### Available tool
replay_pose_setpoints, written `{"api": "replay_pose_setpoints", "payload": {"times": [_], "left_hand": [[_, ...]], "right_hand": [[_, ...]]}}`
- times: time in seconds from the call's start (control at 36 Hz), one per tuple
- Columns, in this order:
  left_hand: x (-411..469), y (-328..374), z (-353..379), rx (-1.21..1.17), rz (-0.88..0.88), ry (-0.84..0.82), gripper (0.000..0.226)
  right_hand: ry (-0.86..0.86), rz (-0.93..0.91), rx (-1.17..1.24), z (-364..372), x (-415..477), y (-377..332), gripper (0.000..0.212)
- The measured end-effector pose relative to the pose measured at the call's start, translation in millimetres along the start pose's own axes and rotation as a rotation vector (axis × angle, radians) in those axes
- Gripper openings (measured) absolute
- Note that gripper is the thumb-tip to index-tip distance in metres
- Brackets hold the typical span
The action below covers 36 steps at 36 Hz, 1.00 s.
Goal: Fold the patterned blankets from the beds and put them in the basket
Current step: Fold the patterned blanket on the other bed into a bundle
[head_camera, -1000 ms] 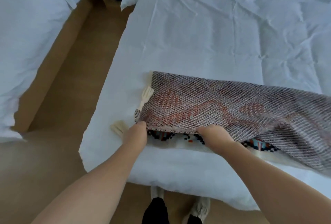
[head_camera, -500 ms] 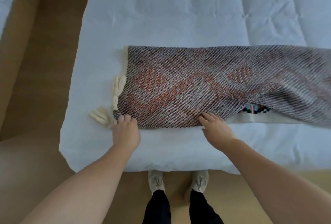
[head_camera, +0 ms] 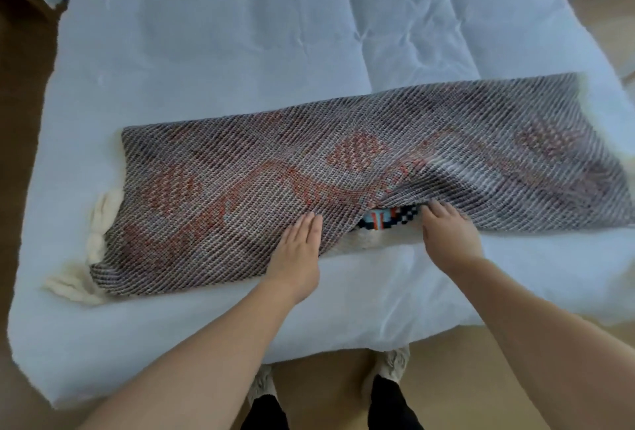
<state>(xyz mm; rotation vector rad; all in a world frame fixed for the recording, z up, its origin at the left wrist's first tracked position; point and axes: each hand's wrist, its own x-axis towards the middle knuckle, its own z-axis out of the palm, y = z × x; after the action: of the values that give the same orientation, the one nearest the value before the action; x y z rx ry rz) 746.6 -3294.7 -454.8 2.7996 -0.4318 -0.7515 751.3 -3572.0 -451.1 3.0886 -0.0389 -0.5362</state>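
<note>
Patterned blanket (head_camera: 343,172) lies folded along the near edge of the bed (head_camera: 240,34). Left hand (head_camera: 297,251) presses it, fingers straight; right hand (head_camera: 450,233) touches its lifted hem, fingers extended.

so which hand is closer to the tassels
Left. The left hand lies flat on the blanket, right of the tassels; the right hand is farther right.

A bedroom, in a home or guest lodging. A bed under a wrinkled white duvet (head_camera: 240,51) fills most of the view and stands on a light brown wooden floor (head_camera: 326,378). A woven grey and rust-red patterned blanket with cream tassels (head_camera: 240,189) lies across the duvet's near edge.
</note>
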Motion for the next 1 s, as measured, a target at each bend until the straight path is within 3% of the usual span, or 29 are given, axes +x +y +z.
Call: {"api": "replay_pose_setpoints", "payload": {"times": [0.08, 0.17, 0.31, 0.36, 0.53, 0.67, 0.86, 1.0], "left_hand": [[17.3, 20.0, 6.8, -0.002, -0.064, 0.034, 0.084], [28.2, 39.2, 12.9, -0.048, -0.136, 0.034, 0.089], [30.0, 53.2, 12.3, -0.054, -0.207, 0.022, 0.088], [25.3, 53.8, 7.4, -0.029, -0.225, -0.006, 0.085], [2.5, 52.4, -2.0, -0.014, -0.254, -0.114, 0.088], [-3.5, 57.3, -4.5, -0.027, -0.246, -0.252, 0.086], [16.5, 74.4, -2.8, -0.034, -0.174, -0.155, 0.062], [32.8, 102.7, -3.9, -0.047, -0.104, -0.131, 0.061]], "right_hand": [[0.111, -0.099, 0.001, 6.1, 12.0, 25.2, 0.055], [0.109, -0.079, 0.041, 9.4, 20.3, 47.0, 0.062], [-0.017, -0.195, 0.005, 11.7, 27.3, 76.8, 0.018], [-0.035, -0.247, -0.006, 11.1, 21.2, 82.3, 0.015], [-0.118, -0.276, -0.051, 5.1, -12.2, 101.8, 0.027], [-0.205, -0.313, -0.088, -1.4, -12.9, 109.1, 0.021], [-0.167, -0.266, 0.017, -9.6, -14.7, 93.5, 0.040], [-0.193, -0.168, 0.049, -15.3, -3.8, 89.1, 0.051]]}}
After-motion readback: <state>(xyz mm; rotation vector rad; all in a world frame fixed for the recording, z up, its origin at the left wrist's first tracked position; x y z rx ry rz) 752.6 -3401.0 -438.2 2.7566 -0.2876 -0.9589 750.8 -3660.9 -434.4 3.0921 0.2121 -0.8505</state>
